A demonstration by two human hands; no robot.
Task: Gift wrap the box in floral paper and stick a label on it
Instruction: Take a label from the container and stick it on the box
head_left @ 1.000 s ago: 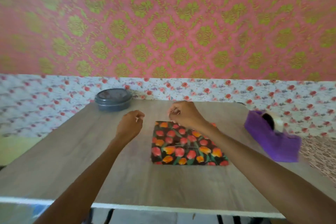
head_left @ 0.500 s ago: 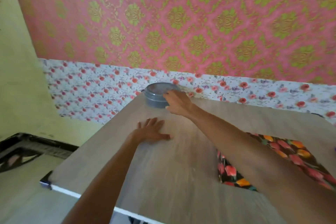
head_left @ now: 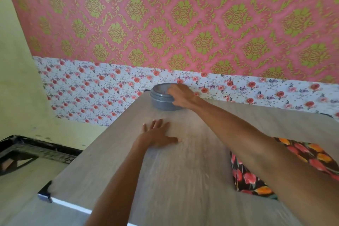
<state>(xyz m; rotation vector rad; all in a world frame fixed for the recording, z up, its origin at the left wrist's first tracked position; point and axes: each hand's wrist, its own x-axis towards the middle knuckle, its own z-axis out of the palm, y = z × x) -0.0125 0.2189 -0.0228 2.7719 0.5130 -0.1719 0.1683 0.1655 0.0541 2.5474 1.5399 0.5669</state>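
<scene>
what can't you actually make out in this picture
All in the head view:
- Contents of the round grey plastic container: its lid is on and the right hand grips it.
- Most of the black floral-wrapped box: covered by the right forearm and cut off by the right edge, so any label is unseen.
- Black-framed thing on the floor: cut off by the left edge and blurred.

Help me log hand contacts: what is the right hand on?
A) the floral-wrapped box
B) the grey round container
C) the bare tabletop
B: the right hand grips the grey round container by its lid at the far edge of the table, while the left hand lies flat on the wood.
</scene>
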